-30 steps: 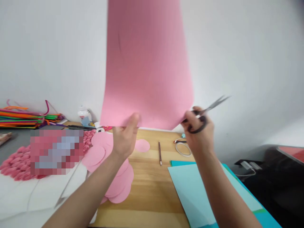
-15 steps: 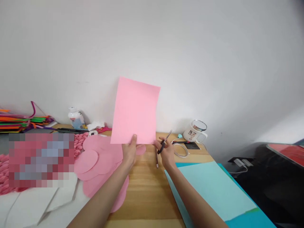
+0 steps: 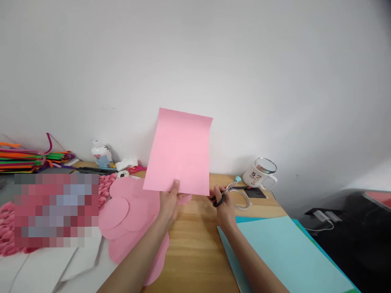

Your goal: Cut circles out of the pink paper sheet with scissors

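My left hand (image 3: 170, 203) pinches the bottom edge of a pink paper sheet (image 3: 181, 150), thumb on the near face. The sheet stands nearly upright over the desk, its upper right corner curling a little. Just right of the sheet's lower right corner, my right hand (image 3: 224, 205) is closed around black-handled scissors (image 3: 220, 200). Their blades point up and to the right, away from the sheet. Several pink paper circles (image 3: 134, 209) lie overlapping on the desk, left of my left forearm and partly behind it.
A white mug (image 3: 258, 175) and a coiled white cable (image 3: 241, 199) are at the back right. Light blue sheets (image 3: 284, 252) lie under my right forearm. At the left are a white bottle (image 3: 102, 154), colourful pipe cleaners (image 3: 33, 156) and white paper (image 3: 39, 264). The wall rises behind the desk.
The view has shifted slightly, so most things sit lower and further right. The pink sheet leans a bit more, and the scissors have tipped to a flatter angle in my right hand.
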### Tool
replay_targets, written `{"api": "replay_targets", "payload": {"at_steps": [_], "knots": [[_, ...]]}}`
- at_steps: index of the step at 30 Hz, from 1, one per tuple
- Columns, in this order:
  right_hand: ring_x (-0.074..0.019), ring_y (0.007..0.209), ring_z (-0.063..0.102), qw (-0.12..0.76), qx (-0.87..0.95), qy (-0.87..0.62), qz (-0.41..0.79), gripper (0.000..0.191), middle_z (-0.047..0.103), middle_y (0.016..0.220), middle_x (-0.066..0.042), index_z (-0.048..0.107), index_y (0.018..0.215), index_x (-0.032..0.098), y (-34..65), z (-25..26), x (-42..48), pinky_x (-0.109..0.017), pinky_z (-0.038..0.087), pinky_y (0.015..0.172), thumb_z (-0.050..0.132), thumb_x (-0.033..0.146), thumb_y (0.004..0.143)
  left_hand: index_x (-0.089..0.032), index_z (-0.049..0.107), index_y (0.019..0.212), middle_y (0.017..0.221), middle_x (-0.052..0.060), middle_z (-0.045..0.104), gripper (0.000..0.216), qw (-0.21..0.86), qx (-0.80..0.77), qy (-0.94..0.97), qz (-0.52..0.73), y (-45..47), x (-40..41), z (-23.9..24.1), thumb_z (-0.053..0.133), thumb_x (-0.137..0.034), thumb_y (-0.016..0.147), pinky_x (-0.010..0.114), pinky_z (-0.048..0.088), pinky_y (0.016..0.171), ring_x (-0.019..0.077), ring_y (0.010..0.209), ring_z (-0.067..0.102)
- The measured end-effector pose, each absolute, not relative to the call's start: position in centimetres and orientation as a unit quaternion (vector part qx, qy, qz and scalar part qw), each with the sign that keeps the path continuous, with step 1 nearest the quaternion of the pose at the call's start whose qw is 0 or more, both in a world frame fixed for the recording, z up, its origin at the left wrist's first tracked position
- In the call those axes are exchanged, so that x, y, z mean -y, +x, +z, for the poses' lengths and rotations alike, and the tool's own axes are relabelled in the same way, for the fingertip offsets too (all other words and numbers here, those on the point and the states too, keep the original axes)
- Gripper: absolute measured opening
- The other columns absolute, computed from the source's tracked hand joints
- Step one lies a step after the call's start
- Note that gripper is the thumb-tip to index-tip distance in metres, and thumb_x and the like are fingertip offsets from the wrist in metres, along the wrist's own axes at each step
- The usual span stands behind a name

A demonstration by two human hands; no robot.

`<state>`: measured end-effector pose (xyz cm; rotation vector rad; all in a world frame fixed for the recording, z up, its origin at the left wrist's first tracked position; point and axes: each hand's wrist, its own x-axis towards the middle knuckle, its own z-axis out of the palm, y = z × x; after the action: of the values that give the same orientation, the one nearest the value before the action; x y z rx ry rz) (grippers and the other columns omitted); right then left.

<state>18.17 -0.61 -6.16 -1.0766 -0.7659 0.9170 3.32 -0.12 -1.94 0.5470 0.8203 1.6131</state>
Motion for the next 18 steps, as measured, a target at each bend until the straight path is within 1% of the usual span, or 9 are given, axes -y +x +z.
{"api": "replay_targets", "payload": {"at_steps": [3,5,7,9,11,13,14,16,18], "knots": [[-0.0173,0.060,0.064,0.678,0.392,-0.440,0.440,0.029,0.064,0.066,0.000,0.054,0.084,0.017,17.7,-5.3,1.5,-0.032,0.051,0.062,0.058,0.045,0.077,-0.017,0.064,0.092,0.098,0.007,0.070,0.030,0.560,-0.352,0.256,0.705,3.3,-0.3,-1.5,0.074,-0.025,0.065,0.034,0.059,0.070,0.0243,0.093,0.064],[-0.0178,0.063,0.065,0.649,0.459,-0.448,0.408,0.022,0.066,0.069,-0.001,0.053,0.084,0.019,17.2,-4.7,2.6,-0.032,0.051,0.064,0.059,0.039,0.078,-0.017,0.064,0.090,0.094,0.007,0.070,0.030,0.557,-0.342,0.268,0.708,2.9,-0.9,-0.8,0.075,-0.026,0.064,0.033,0.059,0.067,0.0237,0.091,0.064],[-0.0193,0.072,0.065,0.573,0.595,-0.432,0.363,0.014,0.068,0.074,-0.003,0.053,0.080,0.019,16.5,-4.0,4.3,-0.031,0.050,0.067,0.062,0.029,0.076,-0.017,0.064,0.091,0.093,0.005,0.070,0.031,0.552,-0.323,0.278,0.717,2.3,-1.7,0.1,0.075,-0.025,0.063,0.031,0.059,0.066,0.0217,0.089,0.065],[-0.0189,0.081,0.064,0.463,0.740,-0.334,0.356,0.012,0.068,0.088,-0.005,0.055,0.085,0.021,15.4,-3.6,6.3,-0.030,0.049,0.073,0.060,0.023,0.075,-0.018,0.063,0.093,0.096,0.004,0.069,0.035,0.549,-0.313,0.286,0.720,1.7,-2.4,1.1,0.077,-0.025,0.061,0.029,0.058,0.066,0.0197,0.086,0.065],[-0.0182,0.088,0.063,0.359,0.824,-0.239,0.367,0.016,0.068,0.095,-0.007,0.055,0.091,0.020,14.1,-3.5,8.1,-0.028,0.049,0.078,0.059,0.023,0.076,-0.018,0.063,0.094,0.099,0.003,0.068,0.037,0.548,-0.302,0.294,0.723,1.3,-2.8,2.0,0.077,-0.026,0.061,0.028,0.058,0.066,0.0190,0.088,0.065],[-0.0187,0.093,0.063,0.277,0.885,-0.165,0.336,0.021,0.069,0.098,-0.008,0.056,0.093,0.018,13.0,-3.9,9.3,-0.031,0.043,0.091,0.060,0.027,0.075,-0.018,0.063,0.094,0.100,0.004,0.068,0.038,0.548,-0.294,0.302,0.723,1.1,-3.0,2.5,0.077,-0.028,0.061,0.028,0.058,0.066,0.0194,0.090,0.064],[-0.0185,0.095,0.062,0.229,0.904,-0.154,0.325,0.021,0.068,0.099,-0.007,0.056,0.095,0.018,12.6,-4.2,9.7,-0.032,0.039,0.096,0.058,0.027,0.076,-0.017,0.063,0.094,0.100,0.004,0.069,0.038,0.548,-0.292,0.306,0.722,1.0,-3.1,2.6,0.077,-0.029,0.061,0.028,0.058,0.067,0.0197,0.090,0.064],[-0.0179,0.100,0.060,0.173,0.921,-0.136,0.321,0.022,0.068,0.100,-0.006,0.056,0.098,0.019,12.1,-4.8,10.0,-0.031,0.036,0.099,0.057,0.026,0.078,-0.016,0.063,0.094,0.098,0.005,0.069,0.037,0.550,-0.288,0.313,0.719,1.0,-3.1,2.6,0.076,-0.030,0.062,0.029,0.058,0.067,0.0202,0.089,0.065],[-0.0174,0.103,0.059,0.160,0.918,-0.134,0.336,0.023,0.068,0.100,-0.005,0.056,0.101,0.020,12.1,-5.4,10.2,-0.029,0.038,0.097,0.056,0.027,0.079,-0.016,0.063,0.094,0.097,0.005,0.070,0.037,0.556,-0.282,0.321,0.713,1.0,-3.0,2.4,0.076,-0.030,0.062,0.029,0.058,0.067,0.0202,0.089,0.065]]}}
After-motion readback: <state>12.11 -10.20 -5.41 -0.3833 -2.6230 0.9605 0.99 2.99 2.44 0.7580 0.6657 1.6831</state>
